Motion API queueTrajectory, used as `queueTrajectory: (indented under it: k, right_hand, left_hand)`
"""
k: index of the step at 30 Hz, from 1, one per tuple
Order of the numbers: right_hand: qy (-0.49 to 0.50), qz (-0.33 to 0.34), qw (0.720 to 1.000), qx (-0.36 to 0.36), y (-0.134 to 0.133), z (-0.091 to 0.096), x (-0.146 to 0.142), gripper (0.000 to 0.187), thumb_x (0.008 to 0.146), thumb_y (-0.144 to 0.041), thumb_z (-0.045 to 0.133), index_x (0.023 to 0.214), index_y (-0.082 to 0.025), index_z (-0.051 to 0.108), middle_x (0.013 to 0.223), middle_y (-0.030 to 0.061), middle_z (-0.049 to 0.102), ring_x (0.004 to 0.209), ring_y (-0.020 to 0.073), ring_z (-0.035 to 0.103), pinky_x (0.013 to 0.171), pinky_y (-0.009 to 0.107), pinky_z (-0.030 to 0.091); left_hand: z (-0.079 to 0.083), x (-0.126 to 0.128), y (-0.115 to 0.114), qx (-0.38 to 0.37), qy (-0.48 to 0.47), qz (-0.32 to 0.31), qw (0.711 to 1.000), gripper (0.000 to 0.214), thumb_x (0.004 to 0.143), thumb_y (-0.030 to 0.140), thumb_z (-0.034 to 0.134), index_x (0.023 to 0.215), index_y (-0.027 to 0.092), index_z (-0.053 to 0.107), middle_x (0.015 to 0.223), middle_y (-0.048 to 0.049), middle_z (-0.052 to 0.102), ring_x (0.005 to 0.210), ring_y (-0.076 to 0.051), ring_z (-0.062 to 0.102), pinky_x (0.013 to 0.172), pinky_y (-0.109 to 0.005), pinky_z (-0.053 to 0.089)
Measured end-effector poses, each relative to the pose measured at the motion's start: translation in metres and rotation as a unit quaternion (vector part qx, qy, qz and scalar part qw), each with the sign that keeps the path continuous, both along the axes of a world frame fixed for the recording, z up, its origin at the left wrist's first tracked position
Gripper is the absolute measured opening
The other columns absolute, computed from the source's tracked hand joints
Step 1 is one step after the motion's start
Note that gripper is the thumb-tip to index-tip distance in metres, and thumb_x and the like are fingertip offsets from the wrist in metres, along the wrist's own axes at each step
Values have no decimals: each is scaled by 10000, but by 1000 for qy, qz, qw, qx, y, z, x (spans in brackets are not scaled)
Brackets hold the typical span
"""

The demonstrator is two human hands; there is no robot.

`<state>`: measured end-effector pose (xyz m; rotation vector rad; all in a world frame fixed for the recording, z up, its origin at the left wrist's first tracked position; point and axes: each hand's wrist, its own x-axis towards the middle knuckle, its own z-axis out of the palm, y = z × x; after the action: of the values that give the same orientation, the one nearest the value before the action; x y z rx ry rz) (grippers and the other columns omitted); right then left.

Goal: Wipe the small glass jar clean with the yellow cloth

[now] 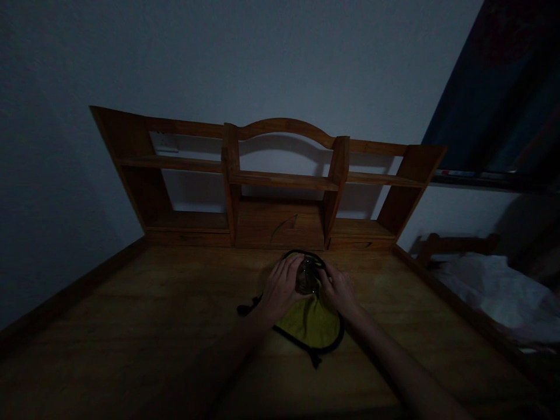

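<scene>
A yellow-green cloth piece with black edging and dark tie ends lies on the wooden desk, partly bunched up. On its upper part sits a shiny, see-through round object, which looks like glass; the dim light hides its exact kind. My left hand curves around the left side of that object, fingers closed against it. At the right, my right hand pinches the cloth by its black edge, close beside the round object. Both hands hide parts of the cloth.
A wooden shelf unit with drawers stands at the back of the desk, against the wall. Raised wooden edges run along both sides. To the right are a chair back, white crumpled fabric and a dark window.
</scene>
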<state>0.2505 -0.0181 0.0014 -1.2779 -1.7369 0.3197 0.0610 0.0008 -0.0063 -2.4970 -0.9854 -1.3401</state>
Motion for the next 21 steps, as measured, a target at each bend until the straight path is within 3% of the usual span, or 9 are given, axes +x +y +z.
queueTrajectory:
  k: [4, 9, 13, 17, 21]
  right_hand:
    - [102, 74, 991, -48, 6, 1, -3, 289, 862, -382, 568, 1070, -200, 656, 924, 51, 706, 876, 227, 648, 809, 327, 489]
    - [276, 170, 931, -166, 18, -13, -3, 351, 707, -263, 697, 1049, -192, 655, 967, 34, 698, 909, 220, 637, 864, 346, 483]
    - [328, 198, 909, -165, 18, -19, -4, 412, 675, -197, 695, 1086, -218, 661, 1071, 31, 681, 1007, 234, 611, 937, 360, 442]
    - [352, 238, 892, -157, 12, -15, -9, 392, 748, -213, 674, 1138, -235, 646, 1151, 35, 658, 1116, 248, 564, 989, 356, 406]
    - [337, 244, 898, -144, 13, -16, -9, 421, 774, -280, 718, 1182, -235, 622, 1150, 52, 656, 1120, 258, 558, 998, 376, 403]
  left_hand:
    - [-2, -2, 1, -4, 10, 9, 1000, 886, 664, 408, 797, 1372, 154, 328, 1316, -151, 537, 1215, -287, 520, 1013, -422, 443]
    - [-3, -2, -3, 26, 71, 3, 997, 877, 689, 274, 792, 1406, 150, 303, 1365, -154, 507, 1262, -287, 483, 1038, -427, 423]
    - [1, -1, -6, 50, 104, -17, 993, 769, 770, 174, 697, 1421, 149, 290, 1403, -154, 473, 1309, -271, 442, 1058, -421, 411]
    - [4, -2, -6, 80, 105, -35, 991, 666, 833, 94, 552, 1434, 160, 271, 1421, -139, 451, 1343, -241, 405, 1060, -407, 417]
    - [4, -1, -4, 102, 109, -39, 988, 620, 850, 64, 502, 1426, 163, 295, 1427, -137, 441, 1368, -235, 369, 1067, -409, 416]
